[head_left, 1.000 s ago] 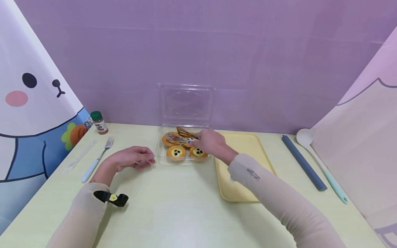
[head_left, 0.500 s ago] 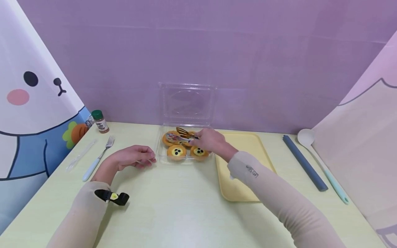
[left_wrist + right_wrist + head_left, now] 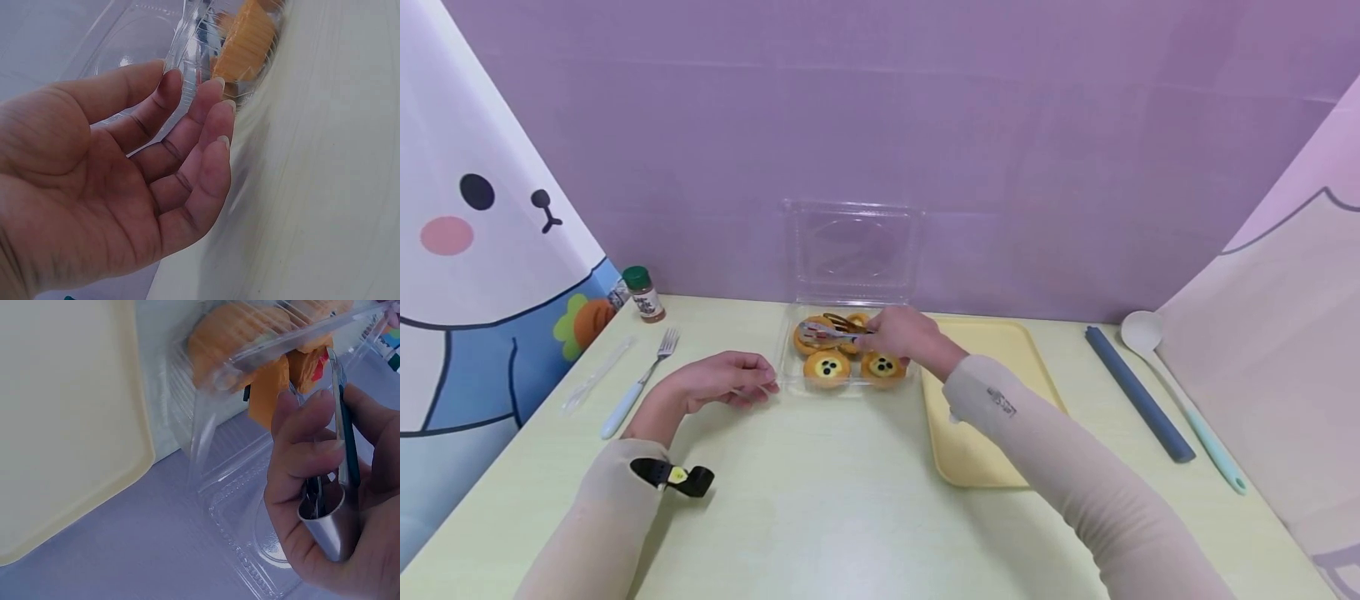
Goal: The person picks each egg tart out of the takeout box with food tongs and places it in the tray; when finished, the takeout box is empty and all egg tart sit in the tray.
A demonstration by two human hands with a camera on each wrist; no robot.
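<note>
A clear plastic clamshell box [image 3: 788, 371] stands with its lid [image 3: 856, 250] raised at the back. Several egg tarts [image 3: 827, 368] with dark dots on yellow filling sit inside it. My right hand [image 3: 904, 335] grips a pair of metal tongs [image 3: 337, 534], whose ends reach over the back tarts. Between those ends an orange tart [image 3: 269, 394] shows in the right wrist view; how firmly they pinch it I cannot tell. My left hand [image 3: 726, 382] rests by the box's left front corner, fingers loosely curled, holding nothing. Whether its fingertips touch the plastic is unclear.
Right of the box lies a yellow tray [image 3: 985, 467], partly under my right forearm. Beyond it are a dark blue stick [image 3: 1138, 394] and a white ladle [image 3: 1142, 332]. On the left are a fork [image 3: 638, 387], a wrapped clear plastic item [image 3: 597, 377] and a green-capped jar [image 3: 644, 296].
The right hand has shifted slightly down and left. The two ends of the tongs have come closer together over the back tarts. My left hand stays where it was.
</note>
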